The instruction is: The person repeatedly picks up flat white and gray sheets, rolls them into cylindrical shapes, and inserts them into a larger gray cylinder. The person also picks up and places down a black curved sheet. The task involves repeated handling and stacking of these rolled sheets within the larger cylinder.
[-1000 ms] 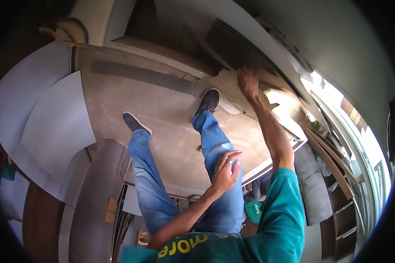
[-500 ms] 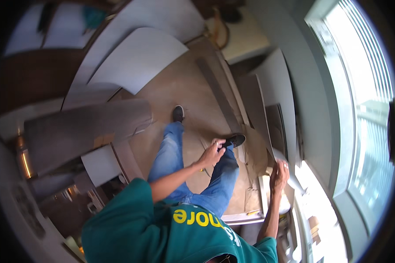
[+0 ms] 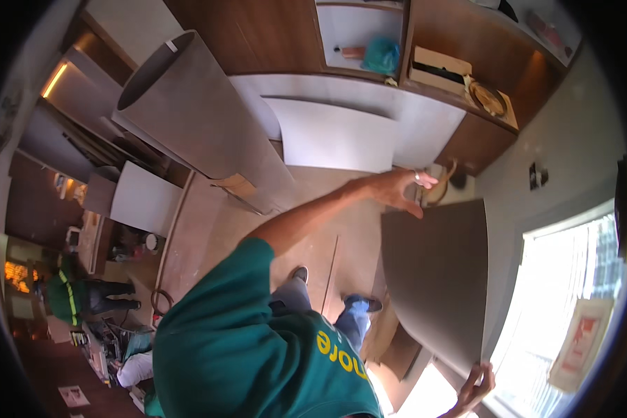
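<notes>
A large brown-grey sheet (image 3: 439, 268) is raised at my right, beside the window. Its near corner is pinched in the fingers of my right hand (image 3: 475, 385), low at the right of the view. My left hand (image 3: 399, 188) is stretched out just past the sheet's far edge. Its thumb and fingers are spread, with nothing between them, and it appears slightly apart from the edge. A ring shows on one finger of that hand.
A big brown-grey roll (image 3: 209, 111) lies at the left. A white curved sheet (image 3: 338, 136) leans against the far wall, under wooden shelves (image 3: 425, 97). Another person (image 3: 70, 296) stands at the far left. A bright window (image 3: 571, 272) is at the right.
My view has swung round. My right hand has lifted the brown-grey sheet up beside the window. My left hand has gone from near my leg to the sheet's far edge and opened.
</notes>
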The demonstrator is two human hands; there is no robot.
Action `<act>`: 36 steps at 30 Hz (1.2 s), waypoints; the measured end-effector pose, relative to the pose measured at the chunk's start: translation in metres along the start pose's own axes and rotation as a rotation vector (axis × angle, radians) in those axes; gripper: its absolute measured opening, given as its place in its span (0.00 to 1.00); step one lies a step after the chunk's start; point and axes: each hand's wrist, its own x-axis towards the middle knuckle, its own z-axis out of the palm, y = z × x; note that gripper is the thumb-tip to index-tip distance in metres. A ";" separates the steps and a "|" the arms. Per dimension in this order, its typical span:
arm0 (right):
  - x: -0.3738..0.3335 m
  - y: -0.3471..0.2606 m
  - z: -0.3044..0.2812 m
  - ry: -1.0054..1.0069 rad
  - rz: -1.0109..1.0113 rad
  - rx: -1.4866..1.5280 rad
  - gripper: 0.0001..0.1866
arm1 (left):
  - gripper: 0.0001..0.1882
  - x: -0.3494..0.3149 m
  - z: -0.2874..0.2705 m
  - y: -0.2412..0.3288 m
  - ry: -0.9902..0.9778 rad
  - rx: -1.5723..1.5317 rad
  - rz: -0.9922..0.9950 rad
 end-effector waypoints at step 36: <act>0.029 0.045 0.392 -0.245 0.629 1.354 0.57 | 0.20 -0.234 -0.166 0.212 0.451 -0.059 -0.081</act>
